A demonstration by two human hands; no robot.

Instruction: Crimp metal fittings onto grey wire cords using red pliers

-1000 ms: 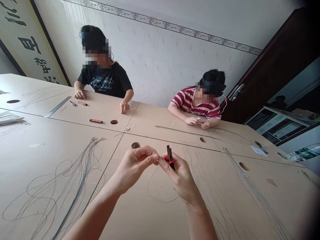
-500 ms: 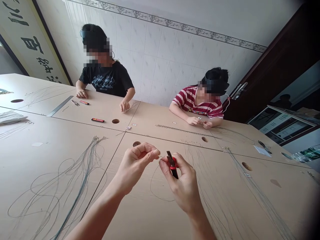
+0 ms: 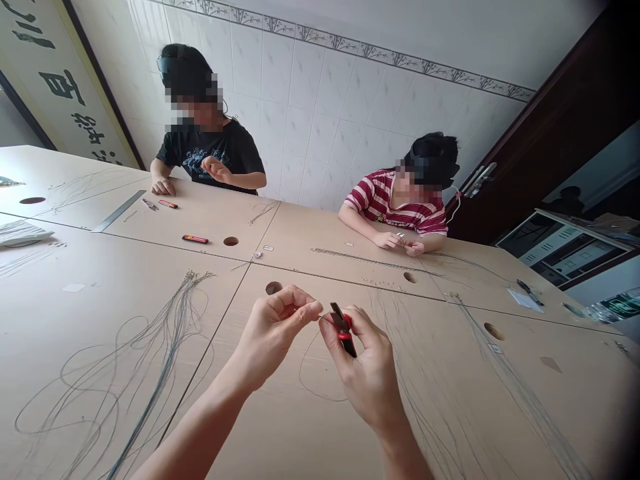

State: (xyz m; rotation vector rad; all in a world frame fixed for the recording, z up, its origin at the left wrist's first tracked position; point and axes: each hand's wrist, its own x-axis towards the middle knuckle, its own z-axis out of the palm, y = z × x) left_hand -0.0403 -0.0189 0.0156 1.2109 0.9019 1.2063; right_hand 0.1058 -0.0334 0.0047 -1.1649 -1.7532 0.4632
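Note:
My left hand (image 3: 280, 333) is closed in a pinch at the end of a thin cord (image 3: 301, 381), its thumb and forefinger pressed together. Close by on the right, my right hand (image 3: 367, 367) grips small pliers (image 3: 342, 321) with red handles, their dark jaws pointing up and a little left. The right thumb and forefinger also pinch near the cord, and its thin loop hangs below toward the tabletop. Fingertips of both hands almost meet. Whatever small piece sits between them is too tiny to make out.
A bundle of thin cords (image 3: 167, 360) with small metal ends lies left, and another bundle (image 3: 525, 400) lies right. Two people sit opposite. A metal ruler (image 3: 119, 211), lighter-like red-black items (image 3: 195, 239) and round holes (image 3: 410, 277) mark the table (image 3: 280, 440).
My fingertips have drawn slightly closer together at the cord. Across the table, the person in black has lifted a hand off the cords toward the chest.

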